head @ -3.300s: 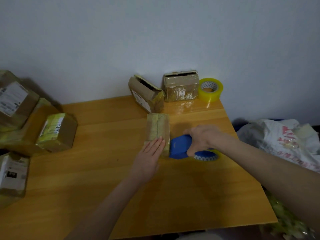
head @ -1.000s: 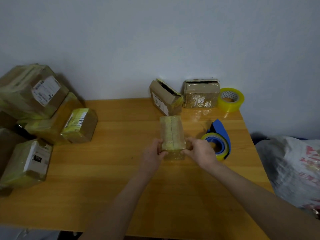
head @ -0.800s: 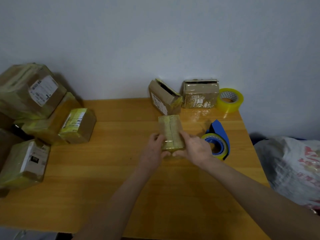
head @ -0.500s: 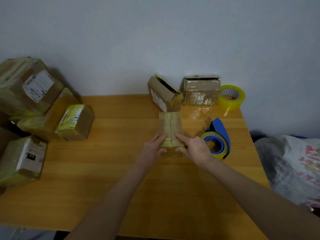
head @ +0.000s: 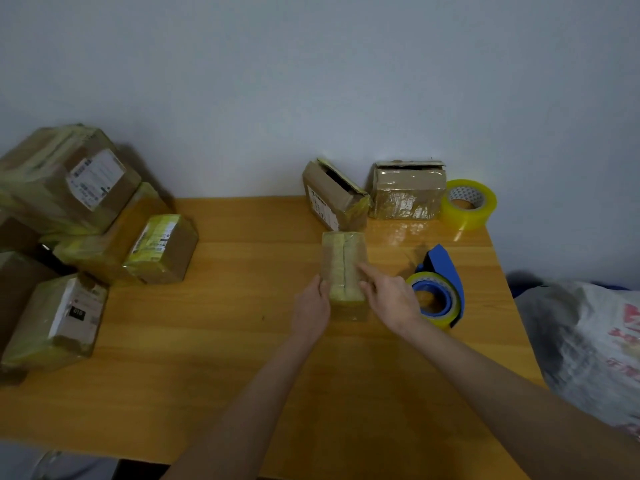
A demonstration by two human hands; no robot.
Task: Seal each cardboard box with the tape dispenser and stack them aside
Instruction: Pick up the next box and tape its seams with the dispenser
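A small cardboard box [head: 343, 261], wrapped in yellowish tape, lies lengthwise at the middle of the wooden table [head: 225, 341]. My left hand [head: 311, 306] holds its near left side, thumb at the top edge. My right hand [head: 389, 296] is at its right side, with the index finger stretched over the taped top. The blue tape dispenser [head: 439, 292] with its yellow roll lies on the table just right of my right hand, and neither hand touches it. Two boxes with open tops [head: 331, 199] [head: 408, 194] stand at the back by the wall.
A spare roll of yellow tape [head: 469, 204] stands at the back right corner. Several taped boxes [head: 69, 188] are piled at the table's left end. A white plastic bag [head: 588, 341] lies beyond the right edge. A wall closes off the back.
My right hand has put the dispenser down to the right. Both hands took the small box and rubbed along its taped top. My left hand is back at the box's side.
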